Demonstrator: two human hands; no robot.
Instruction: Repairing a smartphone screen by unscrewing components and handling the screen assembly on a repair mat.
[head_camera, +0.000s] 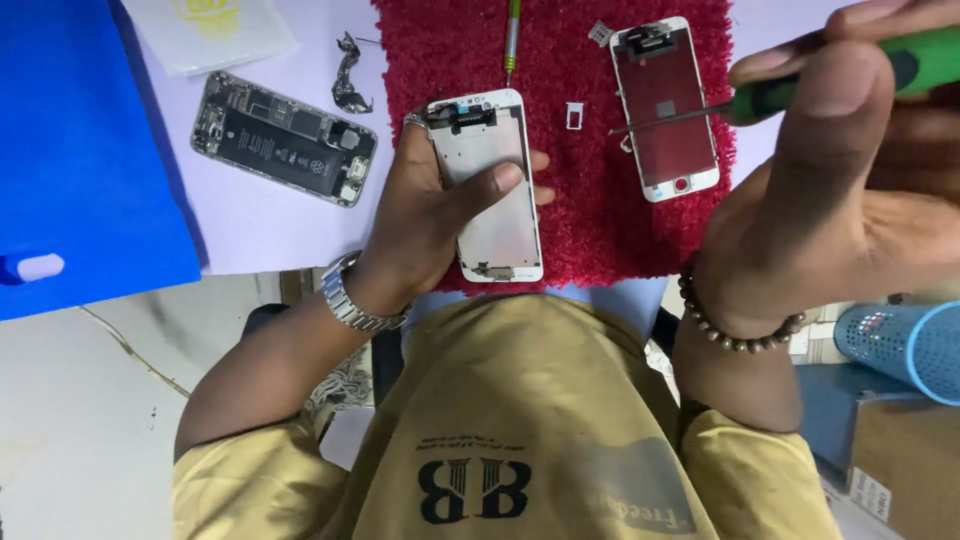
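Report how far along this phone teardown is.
Done: the opened phone body lies apart on the table, and a second screen panel and small tray rest on the red mat. In hand: left hand grips a screen assembly; right hand holds a green-handled screwdriver. Left: nothing reassembled yet.

Hands: two, left hand (425, 205) and right hand (850, 190)
White phone screen panels, metal backs up: two, one in left hand (492, 190), one lying on mat (665, 105)
Opened phone bodies, dark battery and circuit boards showing: one (283, 138)
Green-handled screwdrivers: two, one in right hand (820, 80), one lying at top of mat (512, 35)
Fluffy red mats: one (590, 230)
Small silver card trays: one (575, 115)
Blue flat sheets: one (85, 150)
Silver metal-link wristwatches: one (350, 295)
Brown bead bracelets: one (730, 330)
Blue mesh cylinders: one (900, 345)
Cardboard boxes: one (905, 460)
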